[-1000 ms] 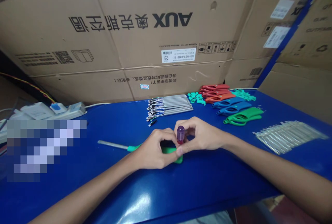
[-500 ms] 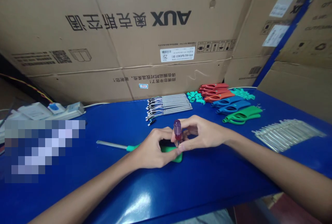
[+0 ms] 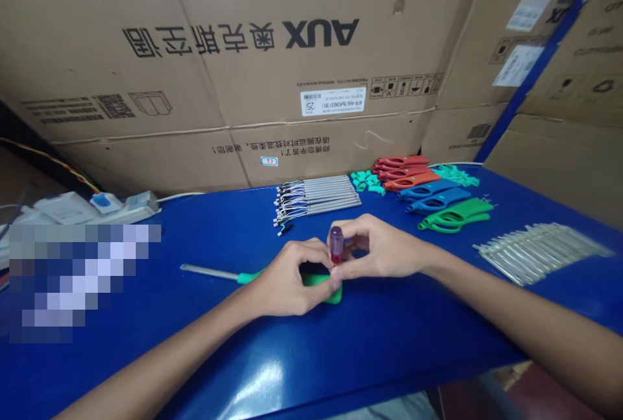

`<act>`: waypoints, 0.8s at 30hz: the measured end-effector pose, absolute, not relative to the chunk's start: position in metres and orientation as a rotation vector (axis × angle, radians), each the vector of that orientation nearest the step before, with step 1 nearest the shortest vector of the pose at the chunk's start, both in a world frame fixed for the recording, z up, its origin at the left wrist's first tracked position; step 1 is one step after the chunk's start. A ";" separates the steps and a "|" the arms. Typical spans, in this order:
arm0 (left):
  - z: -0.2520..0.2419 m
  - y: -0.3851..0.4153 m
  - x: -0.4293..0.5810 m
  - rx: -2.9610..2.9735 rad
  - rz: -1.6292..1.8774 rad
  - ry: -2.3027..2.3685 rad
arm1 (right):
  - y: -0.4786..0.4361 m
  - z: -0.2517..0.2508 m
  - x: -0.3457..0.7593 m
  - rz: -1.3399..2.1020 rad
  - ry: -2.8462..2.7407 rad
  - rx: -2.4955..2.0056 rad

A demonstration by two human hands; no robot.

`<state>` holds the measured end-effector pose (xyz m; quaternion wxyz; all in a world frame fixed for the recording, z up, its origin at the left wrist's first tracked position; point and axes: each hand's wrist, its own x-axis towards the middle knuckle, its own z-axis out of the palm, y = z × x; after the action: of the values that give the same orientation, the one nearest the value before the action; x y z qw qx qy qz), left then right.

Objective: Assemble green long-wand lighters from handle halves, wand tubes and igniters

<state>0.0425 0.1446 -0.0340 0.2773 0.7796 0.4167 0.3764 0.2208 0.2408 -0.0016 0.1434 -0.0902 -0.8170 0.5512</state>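
A screwdriver (image 3: pixel 336 243) with a clear purple and red handle stands nearly upright between my hands, its shank mostly hidden. My right hand (image 3: pixel 387 248) is closed, pinching the screwdriver low on its handle with thumb and fingers. Beneath it lies a green plastic handle (image 3: pixel 321 282) from which a flat metal rod (image 3: pixel 209 272) sticks out to the left. My left hand (image 3: pixel 287 280) is closed around this green-handled tool, its thumb near the screwdriver's lower end. The fingers cover whatever the screwdriver tip touches.
Silvery rods with wires (image 3: pixel 331 195) lie behind my hands. Beside them are small teal parts (image 3: pixel 367 181), then red, blue and green handle shells (image 3: pixel 455 213). Clear-wrapped strips (image 3: pixel 540 251) are at right. A power strip (image 3: pixel 141 206) sits left. Cardboard (image 3: pixel 243 82) walls the back.
The screwdriver handle has shifted slightly to the right, and my right hand's fingers have moved a little around it. My left hand and the green-handled tool stay in place.
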 end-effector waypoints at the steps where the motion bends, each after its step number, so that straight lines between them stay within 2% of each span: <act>1: -0.034 0.145 0.043 2.093 1.004 1.118 | 0.240 -0.003 0.220 1.602 -2.337 -0.270; 8: -0.030 0.144 0.043 2.102 0.988 1.117 | 0.238 -0.002 0.218 1.581 -2.348 -0.240; 13: -0.034 0.144 0.043 2.092 0.999 1.116 | 0.241 0.008 0.220 1.550 -2.021 -0.421; 19: -0.030 0.136 0.052 2.225 0.986 1.237 | 0.255 0.012 0.223 1.343 -1.934 -0.566; 24: -0.008 0.119 0.053 2.463 0.774 1.360 | 0.261 0.009 0.226 1.296 -1.894 -0.576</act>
<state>0.0525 0.1189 -0.0082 0.1115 0.8388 0.4632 0.2635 0.2257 0.2609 0.0095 0.3782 -0.2254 -0.7411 0.5070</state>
